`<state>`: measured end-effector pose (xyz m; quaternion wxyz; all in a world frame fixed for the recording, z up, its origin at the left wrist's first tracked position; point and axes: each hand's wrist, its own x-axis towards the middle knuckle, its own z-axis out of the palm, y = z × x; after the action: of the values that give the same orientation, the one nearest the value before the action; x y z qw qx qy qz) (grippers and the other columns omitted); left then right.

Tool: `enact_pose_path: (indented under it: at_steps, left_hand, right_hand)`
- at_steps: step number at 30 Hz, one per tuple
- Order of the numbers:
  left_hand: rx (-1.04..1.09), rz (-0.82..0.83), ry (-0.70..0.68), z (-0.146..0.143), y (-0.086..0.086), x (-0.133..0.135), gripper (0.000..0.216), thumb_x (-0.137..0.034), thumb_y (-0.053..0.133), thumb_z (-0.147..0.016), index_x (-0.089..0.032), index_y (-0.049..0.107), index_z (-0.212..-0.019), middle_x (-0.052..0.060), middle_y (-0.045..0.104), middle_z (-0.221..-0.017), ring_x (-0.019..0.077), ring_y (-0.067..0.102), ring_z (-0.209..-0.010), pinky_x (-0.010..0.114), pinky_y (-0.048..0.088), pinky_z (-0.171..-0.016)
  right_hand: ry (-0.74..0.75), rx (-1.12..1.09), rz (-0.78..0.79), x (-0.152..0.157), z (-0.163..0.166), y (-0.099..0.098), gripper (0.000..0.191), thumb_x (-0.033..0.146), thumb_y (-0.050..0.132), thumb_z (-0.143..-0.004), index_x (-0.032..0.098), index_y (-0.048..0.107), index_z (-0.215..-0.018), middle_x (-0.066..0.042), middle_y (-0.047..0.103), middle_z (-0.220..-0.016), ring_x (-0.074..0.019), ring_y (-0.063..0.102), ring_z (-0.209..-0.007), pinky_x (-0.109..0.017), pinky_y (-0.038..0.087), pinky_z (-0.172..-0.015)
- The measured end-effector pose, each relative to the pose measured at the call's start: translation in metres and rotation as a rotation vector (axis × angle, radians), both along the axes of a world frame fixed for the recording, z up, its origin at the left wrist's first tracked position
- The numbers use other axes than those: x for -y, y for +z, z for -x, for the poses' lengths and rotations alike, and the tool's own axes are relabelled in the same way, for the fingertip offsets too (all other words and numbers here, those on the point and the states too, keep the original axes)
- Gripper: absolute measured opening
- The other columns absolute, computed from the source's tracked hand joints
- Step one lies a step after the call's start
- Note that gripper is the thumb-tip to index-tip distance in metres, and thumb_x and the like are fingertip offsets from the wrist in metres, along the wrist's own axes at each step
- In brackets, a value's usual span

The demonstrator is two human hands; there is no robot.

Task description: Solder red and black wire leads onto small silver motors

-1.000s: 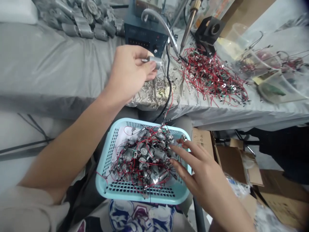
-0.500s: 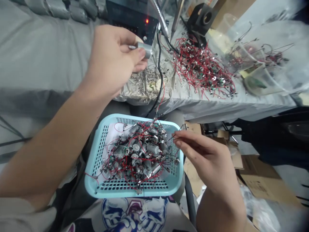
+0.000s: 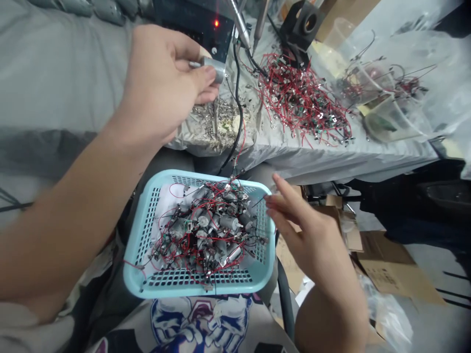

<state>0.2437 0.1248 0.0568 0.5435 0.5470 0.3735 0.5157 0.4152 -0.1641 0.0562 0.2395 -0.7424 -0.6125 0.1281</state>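
My left hand point(image 3: 165, 83) is closed on a small silver motor point(image 3: 217, 70), its shaft towards the palm and a thin dark wire at its outer end. It holds the motor above the cluttered table edge. At the right rim of a light blue plastic basket point(image 3: 134, 289), my right hand point(image 3: 305, 230) pinches the end of a thin black wire point(image 3: 259, 201) between thumb and fingers, index finger raised. Inside the basket, which rests on the lap, lies a heap of motors point(image 3: 230, 223) with red and black wires and small circuit boards.
On the table sit a pile of red-wired small parts point(image 3: 305, 98), two pen-like metal tools point(image 3: 241, 27), a black box with a red light point(image 3: 195, 29) and clear plastic cups point(image 3: 397, 117). Metal scraps point(image 3: 215, 120) litter the edge. Cardboard boxes point(image 3: 393, 264) stand on the floor at right.
My right index finger has lifted away from the thumb, while the other fingers stay at the wire. My left hand still holds the motor. The whole view has shifted slightly.
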Motion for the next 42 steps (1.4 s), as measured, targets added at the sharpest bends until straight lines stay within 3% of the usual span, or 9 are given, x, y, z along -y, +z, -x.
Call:
enact_pose_path:
  at_steps: [3, 7, 15, 18, 23, 30, 36, 39, 42]
  left_hand:
    - [-0.006, 0.003, -0.005, 0.000, 0.000, -0.001, 0.018, 0.012, 0.073, -0.104, -0.005, 0.080, -0.102, 0.000, 0.079, -0.079, 0.0142, 0.081, -0.078, 0.048, 0.076, -0.102]
    - [0.009, -0.012, -0.018, -0.001, 0.000, -0.001, 0.020, 0.011, 0.075, -0.104, -0.007, 0.080, -0.098, -0.001, 0.078, -0.079, 0.0130, 0.080, -0.077, 0.038, 0.077, -0.094]
    - [-0.003, 0.037, -0.010, -0.004, 0.004, 0.001, 0.030, 0.014, 0.075, -0.104, -0.013, 0.079, -0.090, -0.002, 0.079, -0.074, 0.0104, 0.080, -0.072, 0.025, 0.075, -0.080]
    - [0.004, 0.038, -0.015, -0.004, 0.005, 0.002, 0.028, 0.014, 0.074, -0.104, -0.012, 0.077, -0.092, -0.001, 0.080, -0.077, 0.0122, 0.081, -0.073, 0.035, 0.078, -0.089]
    - [0.002, 0.030, -0.030, -0.002, 0.004, 0.002, 0.029, 0.012, 0.075, -0.105, -0.014, 0.076, -0.092, 0.000, 0.079, -0.079, 0.0120, 0.081, -0.075, 0.030, 0.075, -0.085]
    - [-0.017, 0.016, -0.041, -0.003, 0.000, -0.001, 0.024, 0.010, 0.075, -0.105, -0.012, 0.076, -0.094, -0.004, 0.078, -0.076, 0.0127, 0.082, -0.076, 0.027, 0.073, -0.081]
    - [-0.037, 0.031, -0.041, 0.006, 0.000, 0.000, 0.023, 0.008, 0.076, -0.104, -0.012, 0.077, -0.093, -0.002, 0.079, -0.080, 0.0130, 0.081, -0.077, 0.029, 0.074, -0.083]
    - [-0.056, 0.069, -0.057, 0.008, -0.001, -0.002, 0.023, 0.006, 0.075, -0.105, -0.013, 0.077, -0.093, 0.000, 0.080, -0.083, 0.0138, 0.083, -0.082, 0.032, 0.075, -0.089]
    - [-0.049, 0.084, -0.057, 0.009, -0.004, -0.003, 0.017, 0.002, 0.076, -0.104, -0.014, 0.078, -0.098, 0.001, 0.083, -0.088, 0.0154, 0.085, -0.087, 0.034, 0.074, -0.094]
  right_hand:
    - [0.077, 0.319, 0.145, 0.000, 0.008, 0.002, 0.068, 0.036, 0.063, -0.121, 0.028, 0.047, -0.187, -0.009, 0.092, -0.107, -0.0290, 0.088, -0.075, -0.035, 0.068, -0.057]
    - [0.189, 0.196, 0.091, -0.011, 0.037, -0.013, 0.044, 0.041, 0.066, -0.122, 0.018, 0.074, -0.159, -0.018, 0.085, -0.141, -0.0319, 0.088, -0.112, -0.045, 0.075, -0.092]
    - [0.220, -0.029, -0.007, -0.015, 0.028, 0.003, 0.016, 0.020, 0.064, -0.120, 0.022, 0.080, -0.118, -0.003, 0.087, -0.110, -0.0155, 0.084, -0.097, -0.027, 0.067, -0.089]
    - [0.277, 0.049, -0.006, -0.019, 0.042, 0.001, 0.025, 0.038, 0.068, -0.121, 0.021, 0.077, -0.138, -0.011, 0.083, -0.137, -0.0264, 0.081, -0.120, -0.040, 0.070, -0.101]
    - [0.531, 0.259, 0.127, -0.035, 0.102, -0.044, 0.058, 0.047, 0.074, -0.116, 0.008, 0.072, -0.159, -0.019, 0.076, -0.158, -0.0442, 0.068, -0.143, -0.061, 0.066, -0.121]
    - [0.704, 0.345, 0.099, -0.047, 0.147, -0.058, 0.050, 0.018, 0.039, -0.124, 0.011, 0.066, -0.166, -0.016, 0.067, -0.173, -0.0326, 0.063, -0.160, -0.049, 0.065, -0.123]
    - [0.488, 0.284, -0.012, -0.014, 0.122, -0.029, 0.047, 0.034, 0.053, -0.126, 0.012, 0.070, -0.164, -0.012, 0.069, -0.174, -0.0304, 0.066, -0.161, -0.047, 0.057, -0.136]
    - [0.347, 0.431, -0.008, -0.003, 0.119, -0.052, 0.073, 0.060, 0.044, -0.125, -0.001, 0.078, -0.150, -0.026, 0.074, -0.162, -0.0427, 0.078, -0.146, -0.057, 0.072, -0.115]
    - [0.349, 0.485, -0.041, -0.005, 0.129, -0.087, 0.083, 0.070, 0.058, -0.118, -0.005, 0.080, -0.146, -0.034, 0.064, -0.169, -0.0488, 0.074, -0.151, -0.061, 0.070, -0.121]
